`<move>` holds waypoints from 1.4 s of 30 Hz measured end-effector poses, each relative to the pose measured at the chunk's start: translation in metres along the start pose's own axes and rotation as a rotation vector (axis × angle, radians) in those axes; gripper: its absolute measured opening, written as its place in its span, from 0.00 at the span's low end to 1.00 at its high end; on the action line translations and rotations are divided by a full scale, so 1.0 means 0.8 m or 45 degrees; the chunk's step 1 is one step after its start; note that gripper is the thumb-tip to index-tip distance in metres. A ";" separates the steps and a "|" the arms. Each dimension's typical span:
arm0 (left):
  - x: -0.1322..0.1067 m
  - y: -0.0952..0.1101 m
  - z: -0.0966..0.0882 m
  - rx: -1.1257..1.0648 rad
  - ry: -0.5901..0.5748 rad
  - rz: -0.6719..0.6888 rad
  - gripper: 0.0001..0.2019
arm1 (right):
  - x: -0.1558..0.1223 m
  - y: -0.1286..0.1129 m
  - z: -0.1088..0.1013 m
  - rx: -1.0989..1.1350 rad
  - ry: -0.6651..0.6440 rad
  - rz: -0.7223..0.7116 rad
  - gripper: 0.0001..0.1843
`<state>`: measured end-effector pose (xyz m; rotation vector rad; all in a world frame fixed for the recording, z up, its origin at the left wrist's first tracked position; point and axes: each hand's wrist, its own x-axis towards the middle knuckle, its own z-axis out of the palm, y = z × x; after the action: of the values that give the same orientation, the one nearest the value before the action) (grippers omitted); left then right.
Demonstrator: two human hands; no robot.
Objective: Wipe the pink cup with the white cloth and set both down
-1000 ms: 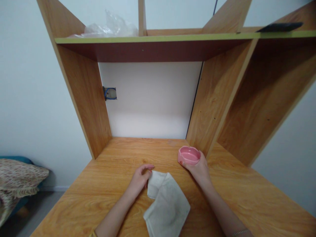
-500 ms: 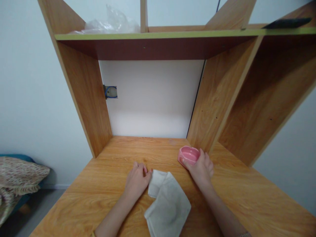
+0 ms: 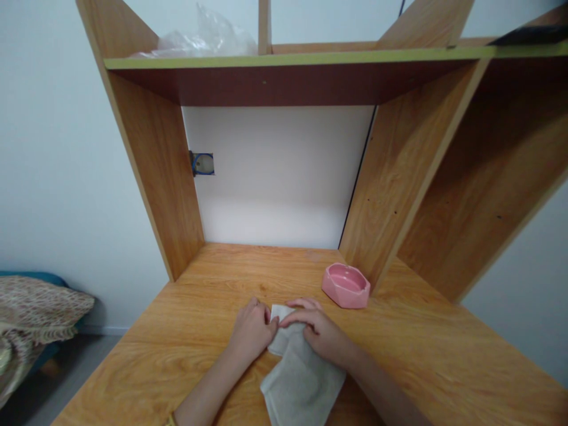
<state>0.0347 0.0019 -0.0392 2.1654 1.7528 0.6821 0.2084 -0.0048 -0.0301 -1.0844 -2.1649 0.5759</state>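
A pale grey folded cloth [image 3: 302, 384] lies on the wooden desk [image 3: 186, 349] in front of me. My left hand [image 3: 251, 331] pinches the cloth's far corner with curled fingers. My right hand [image 3: 319, 334] rests on top of the cloth beside it, fingertips meeting the left hand at that same corner. A small pink faceted bowl [image 3: 346, 285] stands alone on the desk, up and to the right of my hands, close to the upright divider.
A wooden hutch rises from the desk with side panels [image 3: 164, 177] and a slanted divider [image 3: 390, 177]. Crumpled clear plastic [image 3: 204, 38] lies on the green-edged upper shelf [image 3: 284, 59]. A patterned blanket [image 3: 31, 307] lies at far left, below desk level.
My right hand let go of the pink bowl, left it on the desk, and moved left onto the cloth. My left hand closed on the cloth's corner.
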 end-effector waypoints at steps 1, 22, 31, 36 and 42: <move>0.001 0.000 -0.001 0.004 -0.008 -0.007 0.09 | 0.001 -0.002 -0.001 -0.001 -0.051 -0.026 0.31; -0.003 0.008 -0.063 -0.508 -0.357 0.455 0.19 | 0.008 0.022 -0.013 0.241 0.314 0.237 0.08; 0.001 0.007 -0.043 -0.845 -0.251 0.190 0.11 | 0.010 0.034 -0.014 0.250 0.358 0.294 0.08; 0.013 0.004 -0.022 -1.191 -0.030 -0.060 0.17 | 0.010 0.027 -0.018 0.072 0.404 0.267 0.08; 0.016 -0.001 -0.005 -1.328 -0.148 -0.079 0.20 | 0.010 0.029 -0.017 -0.086 0.443 0.315 0.06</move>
<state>0.0340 0.0143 -0.0336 1.3699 1.0048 1.0971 0.2269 0.0159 -0.0322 -1.3891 -1.7744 0.3885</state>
